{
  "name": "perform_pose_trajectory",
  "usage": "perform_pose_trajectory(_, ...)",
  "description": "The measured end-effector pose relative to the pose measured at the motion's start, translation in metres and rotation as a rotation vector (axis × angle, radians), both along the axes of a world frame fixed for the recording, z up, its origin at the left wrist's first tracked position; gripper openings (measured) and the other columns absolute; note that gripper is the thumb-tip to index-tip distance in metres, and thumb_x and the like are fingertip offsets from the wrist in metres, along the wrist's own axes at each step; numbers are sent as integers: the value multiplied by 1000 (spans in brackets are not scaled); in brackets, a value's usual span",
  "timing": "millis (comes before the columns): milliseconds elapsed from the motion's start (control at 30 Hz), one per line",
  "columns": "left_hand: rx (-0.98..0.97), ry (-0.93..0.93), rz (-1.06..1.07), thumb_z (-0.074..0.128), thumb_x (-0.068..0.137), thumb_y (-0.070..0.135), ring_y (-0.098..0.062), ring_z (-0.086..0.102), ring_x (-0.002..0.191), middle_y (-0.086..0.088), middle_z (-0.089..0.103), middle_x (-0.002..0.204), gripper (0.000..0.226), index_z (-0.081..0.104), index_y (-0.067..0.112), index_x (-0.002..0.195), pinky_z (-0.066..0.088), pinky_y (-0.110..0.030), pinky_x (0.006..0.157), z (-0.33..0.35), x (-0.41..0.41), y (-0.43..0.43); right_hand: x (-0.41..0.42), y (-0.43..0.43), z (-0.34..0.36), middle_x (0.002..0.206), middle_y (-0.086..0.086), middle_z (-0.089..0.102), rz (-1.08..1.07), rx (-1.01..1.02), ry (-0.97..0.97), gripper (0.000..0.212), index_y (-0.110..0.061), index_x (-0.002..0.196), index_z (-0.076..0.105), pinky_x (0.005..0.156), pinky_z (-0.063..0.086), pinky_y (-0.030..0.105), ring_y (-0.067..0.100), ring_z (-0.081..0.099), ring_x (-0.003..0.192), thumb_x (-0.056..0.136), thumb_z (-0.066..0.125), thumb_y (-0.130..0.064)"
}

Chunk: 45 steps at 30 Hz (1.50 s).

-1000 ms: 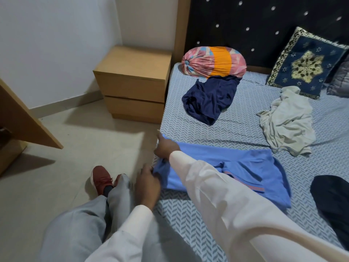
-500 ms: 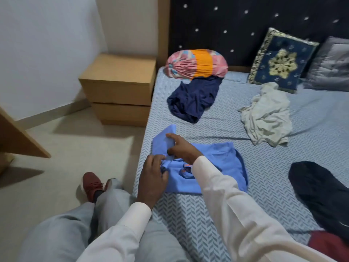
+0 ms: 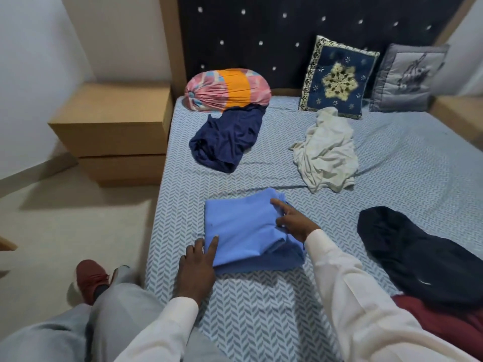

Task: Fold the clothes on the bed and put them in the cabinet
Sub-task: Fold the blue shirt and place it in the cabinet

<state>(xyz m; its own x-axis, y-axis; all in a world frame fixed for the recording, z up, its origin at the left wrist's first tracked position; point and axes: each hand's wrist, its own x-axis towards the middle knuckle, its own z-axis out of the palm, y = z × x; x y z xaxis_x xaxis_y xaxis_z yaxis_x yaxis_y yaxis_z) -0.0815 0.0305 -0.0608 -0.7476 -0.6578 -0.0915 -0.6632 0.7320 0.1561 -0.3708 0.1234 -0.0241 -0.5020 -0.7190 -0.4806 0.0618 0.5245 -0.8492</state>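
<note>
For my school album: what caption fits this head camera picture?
Left hand and right hand touch a folded blue garment on the bed.

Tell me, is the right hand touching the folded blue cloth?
Touching. The head view shows the right hand resting on the right edge of the folded blue cloth, skin against fabric with no gap between them.

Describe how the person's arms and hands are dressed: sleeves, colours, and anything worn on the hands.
Both arms wear long, plain off-white sleeves; the left sleeve and right sleeve each end in a simple cuff at the wrist, with no visible pattern. The left hand and right hand are bare: no gloves, rings or watch show.
</note>
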Motion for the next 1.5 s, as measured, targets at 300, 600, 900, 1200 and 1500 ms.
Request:
perform_pose_trajectory(300, -3, -40, -85, 84, 49, 25, -34, 57, 71, -16, 59, 101, 96, 51, 22, 139, 49, -38, 55, 1, -5, 9, -19, 27, -11, 151, 2, 35, -101, -18, -95, 81, -23, 150, 35, 68, 55, 31, 31, 50, 126, 77, 52, 7)
perform_pose_trajectory(600, 174, 52, -31, 56, 89, 23, -34, 55, 81, -14, 52, 103, 82, 9, 34, 154, 35, -31, 58, 5, 1, 9, -5, 63, -1, 159, -3, 2, 157, 126, 352, 100, -30, 153, 25, 93, 50, 41, 28, 35, 135, 74, 82, -5)
perform_pose_trajectory(900, 510, 301, 167, 66, 84, 35, -29, 61, 99, -11, 56, 127, 96, 2, 36, 155, 50, -33, 74, -3, 1, 15, 24, 90, -18, 155, 11, 18, -4, 266, 747, 77, -20, 143, 43, 100, 40, 42, 39, 29, 136, 74, 75, -10)
perform_pose_trajectory(1200, 1177, 583, 726, 74, 77, 17, -28, 58, 60, -17, 58, 70, 25, 53, 6, 69, 52, -30, 53, 13, -17, -5, 40, 73, -4, 159, 7, 8, 52, 399, 799, 75, -33, 146, 35, 107, 34, 56, 37, 14, 142, 80, 70, -20)
perform_pose_trajectory(1500, 700, 590, 783, 71, 79, 4, -23, 61, 62, -14, 68, 75, 8, 70, 9, 73, 58, -35, 70, 63, 54, -108, 41, 8, -2, 152, 12, 33, 248, 86, 890, 35, -32, 111, 66, 105, 30, 44, 35, 29, 140, 87, 61, -7)
